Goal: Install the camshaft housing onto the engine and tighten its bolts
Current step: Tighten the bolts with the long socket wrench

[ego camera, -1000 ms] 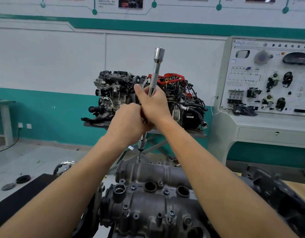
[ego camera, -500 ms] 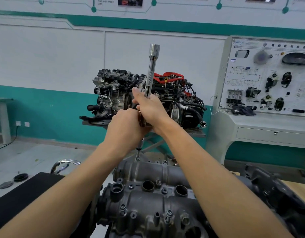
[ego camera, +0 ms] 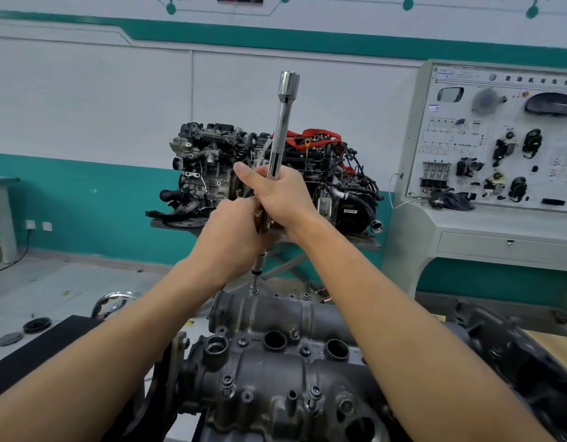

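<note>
1. The housing (ego camera: 269, 311) is lying at bottom centre. What it is sitting on is being cut off by the lower edge.
2. A bolt (ego camera: 254, 287) is standing at its far edge. A bit (ego camera: 259, 262) is bearing on it from above and running up into the wrench (ego camera: 280, 129), whose handle is pointing steeply upward.
3. The right hand (ego camera: 283, 199) is clenching the lower handle. The left hand (ego camera: 234, 232) is clasping the wrench head just beneath, touching the right.
4. Risk: with the handle standing so far above the bolt, a sideways pull is likely to tilt the bit, slipping it out and rounding the bolt head. The nearer bolts (ego camera: 314, 397) are standing proud, so pulling one corner down hard could seat the housing unevenly.
5. Hidden: the hands are covering the wrench head and the left fingers. The bit is probably seated, but the joint is showing too small to confirm. The forearms are masking both housing flanks.
6. Beyond, a second engine (ego camera: 208, 161) is sitting on a stand, and a panel (ego camera: 499, 138) is standing at right.
</note>
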{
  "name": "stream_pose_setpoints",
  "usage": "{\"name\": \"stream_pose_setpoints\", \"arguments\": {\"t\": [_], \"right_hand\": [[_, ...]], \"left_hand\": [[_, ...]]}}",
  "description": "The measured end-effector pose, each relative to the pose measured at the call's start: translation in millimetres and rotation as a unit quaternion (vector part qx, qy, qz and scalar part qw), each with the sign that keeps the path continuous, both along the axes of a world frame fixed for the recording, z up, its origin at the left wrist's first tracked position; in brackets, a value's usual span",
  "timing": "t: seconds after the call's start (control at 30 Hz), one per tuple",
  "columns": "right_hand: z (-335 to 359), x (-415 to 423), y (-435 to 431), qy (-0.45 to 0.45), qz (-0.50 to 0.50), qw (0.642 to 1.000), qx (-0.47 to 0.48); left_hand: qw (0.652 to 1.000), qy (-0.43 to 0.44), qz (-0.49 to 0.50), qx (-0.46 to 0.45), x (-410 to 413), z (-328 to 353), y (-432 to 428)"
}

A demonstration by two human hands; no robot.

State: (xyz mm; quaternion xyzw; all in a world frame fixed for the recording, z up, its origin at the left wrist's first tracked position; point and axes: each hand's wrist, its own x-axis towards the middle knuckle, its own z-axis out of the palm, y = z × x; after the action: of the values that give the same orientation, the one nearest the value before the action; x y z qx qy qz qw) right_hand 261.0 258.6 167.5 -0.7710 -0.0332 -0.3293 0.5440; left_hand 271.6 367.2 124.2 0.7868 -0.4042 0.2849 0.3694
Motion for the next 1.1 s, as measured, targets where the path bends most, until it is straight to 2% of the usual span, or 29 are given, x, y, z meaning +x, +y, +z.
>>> {"name": "stream_pose_setpoints", "arguments": {"t": [0.07,0.13,0.2,0.3,0.37,0.43,0.53,0.6,0.67,0.73,0.8,0.87,0.9,1.03,1.1], "right_hand": [[-1,2,-2,-0.010,-0.003,1.000,0.001],[-1,3,-2,-0.016,-0.002,1.000,-0.006],[-2,5,0,-0.017,0.000,1.000,-0.009],[-1,5,0,-0.018,-0.001,1.000,-0.010],[-1,5,-2,-0.018,0.003,1.000,-0.008],[0,4,-4,-0.020,0.004,1.000,-0.005],[1,5,-7,-0.019,0.014,1.000,0.012],[2,5,-8,-0.009,0.021,1.000,0.016],[3,5,-9,-0.003,0.027,1.000,0.008],[6,4,-7,-0.003,0.025,1.000,-0.008],[8,2,-6,-0.006,0.021,1.000,-0.015],[11,1,-7,-0.007,0.020,1.000,-0.019],[12,0,-7,-0.008,0.024,0.999,-0.019],[14,-3,-6,-0.016,0.042,0.999,-0.004],[15,-5,-5,-0.023,0.054,0.998,0.005]], "left_hand": [[0.997,0.056,-0.028,0.043,3,7,3],[0.978,0.160,-0.109,0.083,5,15,9],[0.964,0.208,-0.151,0.074,4,17,12],[0.991,0.103,-0.090,0.006,6,8,7],[0.998,0.043,-0.039,0.003,5,6,5],[0.994,0.076,-0.069,0.030,8,8,6],[0.962,0.188,-0.194,0.034,7,13,11],[0.970,0.164,-0.177,-0.017,7,10,9],[0.987,0.106,-0.106,-0.052,7,5,5],[0.987,0.116,-0.100,-0.038,9,6,8],[0.958,0.201,-0.204,0.004,15,9,17],[0.923,0.255,-0.289,0.005,17,10,24],[0.925,0.252,-0.284,-0.011,17,10,23],[0.970,0.178,-0.140,-0.094,13,5,12],[0.972,0.167,-0.150,-0.072,14,5,11]]}}
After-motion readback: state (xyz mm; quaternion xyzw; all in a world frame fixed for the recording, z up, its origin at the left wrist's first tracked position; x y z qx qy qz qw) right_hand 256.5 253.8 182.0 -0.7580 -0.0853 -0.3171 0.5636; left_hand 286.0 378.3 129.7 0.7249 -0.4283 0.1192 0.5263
